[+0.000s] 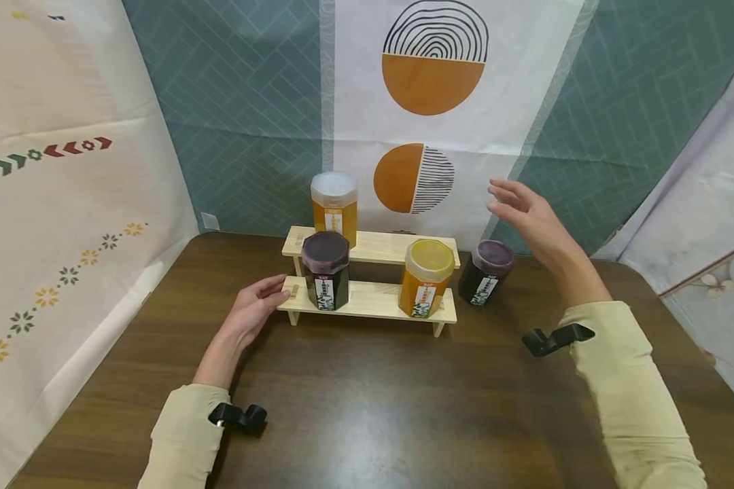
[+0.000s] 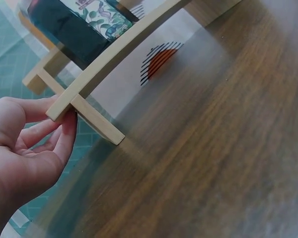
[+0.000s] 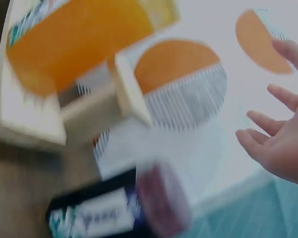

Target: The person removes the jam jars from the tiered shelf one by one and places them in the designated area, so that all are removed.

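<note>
My left hand pinching the left end of the wooden shelf, my right hand spread in the air above the dark jar just right of the shelf

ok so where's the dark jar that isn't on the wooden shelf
In the head view the dark jar with the purple lid stands on the table just right of the wooden shelf, below the raised right hand.

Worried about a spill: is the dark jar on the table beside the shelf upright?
Upright: the dark jar stands on its base, purple lid on top.
</note>
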`<state>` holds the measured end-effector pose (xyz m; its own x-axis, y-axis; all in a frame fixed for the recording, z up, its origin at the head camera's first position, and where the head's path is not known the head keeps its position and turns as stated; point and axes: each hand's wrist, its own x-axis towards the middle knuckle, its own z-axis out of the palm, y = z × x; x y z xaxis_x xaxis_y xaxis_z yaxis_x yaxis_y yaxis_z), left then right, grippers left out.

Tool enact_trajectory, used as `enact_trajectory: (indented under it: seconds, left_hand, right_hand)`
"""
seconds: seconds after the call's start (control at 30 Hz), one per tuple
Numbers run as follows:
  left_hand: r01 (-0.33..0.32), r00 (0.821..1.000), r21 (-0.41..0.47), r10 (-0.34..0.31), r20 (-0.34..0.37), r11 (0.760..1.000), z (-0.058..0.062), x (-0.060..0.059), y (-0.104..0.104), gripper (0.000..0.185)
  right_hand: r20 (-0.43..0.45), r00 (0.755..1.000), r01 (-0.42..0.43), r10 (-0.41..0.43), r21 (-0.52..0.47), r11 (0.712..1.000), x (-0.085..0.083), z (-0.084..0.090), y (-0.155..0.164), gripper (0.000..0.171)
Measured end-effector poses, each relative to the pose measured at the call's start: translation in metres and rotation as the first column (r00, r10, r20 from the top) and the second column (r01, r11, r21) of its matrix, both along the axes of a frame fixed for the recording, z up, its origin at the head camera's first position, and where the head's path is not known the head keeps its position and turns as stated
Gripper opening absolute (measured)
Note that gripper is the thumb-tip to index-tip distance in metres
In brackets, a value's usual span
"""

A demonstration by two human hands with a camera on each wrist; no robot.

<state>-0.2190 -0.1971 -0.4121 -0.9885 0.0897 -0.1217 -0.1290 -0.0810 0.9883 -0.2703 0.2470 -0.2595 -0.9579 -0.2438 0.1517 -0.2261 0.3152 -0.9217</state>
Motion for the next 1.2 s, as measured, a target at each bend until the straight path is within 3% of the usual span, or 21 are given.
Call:
enact_trajectory:
  seconds: [0.23,0.4,0.63,0.83,1.2]
  left_hand:
    - [-0.017,1.000,0.013,0.017,0.000,1.000,-0.001,0.001,-0.003,0.052]
    - [-0.022,1.000,0.025,0.022,-0.004,0.999,-0.001,0.001,-0.006,0.054]
    - [-0.021,1.000,0.034,0.020,0.001,0.999,0.000,0.001,-0.004,0.053]
    - [-0.008,1.000,0.033,0.009,-0.013,0.999,-0.002,-0.001,-0.001,0.052]
    - [-0.009,1.000,0.048,0.008,0.007,0.999,-0.003,-0.001,0.000,0.053]
  right_hand:
    - [-0.041,0.996,-0.082,0.082,-0.013,0.997,-0.008,0.035,-0.070,0.067]
    - [-0.014,0.990,-0.138,0.138,-0.051,0.989,-0.016,0.044,-0.123,0.074]
    - [0.146,0.978,-0.136,0.150,-0.102,0.985,-0.023,0.035,-0.180,0.077]
    - [0.237,0.962,-0.103,0.138,-0.156,0.982,-0.029,0.021,-0.209,0.079]
    - [0.122,0.992,-0.033,0.035,-0.018,0.999,-0.032,0.010,-0.225,0.076]
